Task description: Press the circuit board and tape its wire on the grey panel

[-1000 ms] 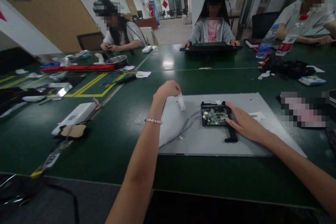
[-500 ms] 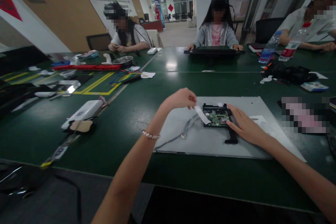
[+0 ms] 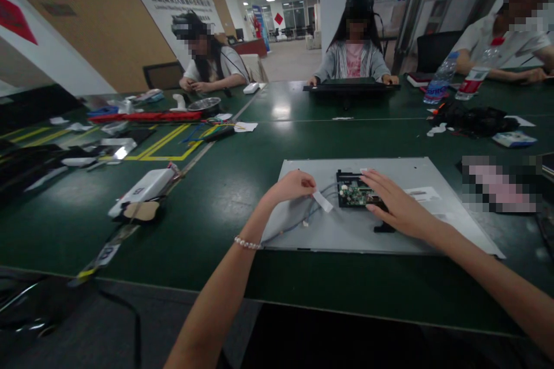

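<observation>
My left hand [image 3: 294, 185], with a beaded bracelet at its wrist, pinches one end of a white strip of tape [image 3: 322, 202]. The strip slants down to the right above the grey panel [image 3: 294, 239]. Over the right part of a black frame with a green circuit board [image 3: 354, 195] lies my right hand [image 3: 392, 202], fingers stretched out and thumb apart. It covers part of the board's right side. Thin grey cables [image 3: 298, 220] run leftward from the board across the panel, passing near the left hand.
A white device [image 3: 145, 190] stands on the green table to the left. To the right are a blurred-out pink item [image 3: 497, 187] and a black bundle [image 3: 471, 118]. Two bottles [image 3: 440, 78] stand farther back. Across the table a person holds a dark flat panel [image 3: 350, 85].
My left hand has drawn the tape strip away from the board, lower and to the left. My right hand has shifted leftward, farther over the board.
</observation>
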`<state>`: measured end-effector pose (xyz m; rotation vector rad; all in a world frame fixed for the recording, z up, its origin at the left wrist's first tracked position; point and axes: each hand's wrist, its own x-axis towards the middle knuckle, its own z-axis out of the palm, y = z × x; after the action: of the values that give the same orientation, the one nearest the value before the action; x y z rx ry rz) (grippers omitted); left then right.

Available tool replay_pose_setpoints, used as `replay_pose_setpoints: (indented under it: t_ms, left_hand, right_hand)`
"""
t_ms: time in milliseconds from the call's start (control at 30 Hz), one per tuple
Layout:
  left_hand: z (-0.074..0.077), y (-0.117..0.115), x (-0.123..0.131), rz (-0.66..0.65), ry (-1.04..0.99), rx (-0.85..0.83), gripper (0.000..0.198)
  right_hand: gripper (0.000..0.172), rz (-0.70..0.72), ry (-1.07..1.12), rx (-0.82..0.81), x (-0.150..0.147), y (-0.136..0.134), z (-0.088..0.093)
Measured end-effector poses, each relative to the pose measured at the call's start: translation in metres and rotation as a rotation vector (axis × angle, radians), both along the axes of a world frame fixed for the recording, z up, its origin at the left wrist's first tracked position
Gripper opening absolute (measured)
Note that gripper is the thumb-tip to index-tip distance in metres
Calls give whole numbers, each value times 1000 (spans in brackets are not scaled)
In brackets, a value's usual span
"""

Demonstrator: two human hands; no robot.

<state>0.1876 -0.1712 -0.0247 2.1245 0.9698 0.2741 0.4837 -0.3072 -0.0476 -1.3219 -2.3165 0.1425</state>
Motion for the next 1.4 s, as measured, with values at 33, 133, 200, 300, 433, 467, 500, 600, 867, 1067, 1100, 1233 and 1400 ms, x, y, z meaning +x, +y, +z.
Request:
replay_pose_setpoints:
  t_ms: [33,133,200,300,433,467,500,600,867,1067,1100,1233,1400]
  left_hand:
    - [-1,0,0,-1,3,-13,13]
    - [-5,2,-1,19,12,-15,13]
    - [-6,2,-3,22,13,-5,15]
    - [-6,1,-4,24,18,-2,15]
    - [-3,-3,-2,32,43,15,13]
    - [-2,-3,-1,32,50,21,13]
    - [-2,-4,0,33,57,30,12]
    - [-1,-6,2,34,84,80,9]
    - [6,-10,4,-127,67,395,17]
    - [5,-13,6,-285,67,355,17]
    - [6,-13,6,-286,68,338,17]
    - [8,-15,4,-286,60,228,10]
    - [8,-17,6,-250,72,193,18]
  right_hand:
    - [63,53,-33,0,-6,-1,4]
    - [60,204,-126,20,-29,-2,12]
    - [57,266,-160,58,-46,-2,15]
    - [49,328,-202,133,-69,0,15]
    - [36,342,-253,195,-87,0,10]
    - [35,344,-254,204,-89,0,9]
    - [34,343,-248,213,-91,-1,6]
    - [34,328,-215,246,-91,-3,-1]
    - [35,308,-148,209,-90,-4,-10]
    - [35,300,-143,192,-90,-5,-9]
    - [35,297,-142,191,-90,-5,-9]
    - [36,299,-142,188,-91,-5,-8]
    - [35,313,-160,192,-91,-5,-6]
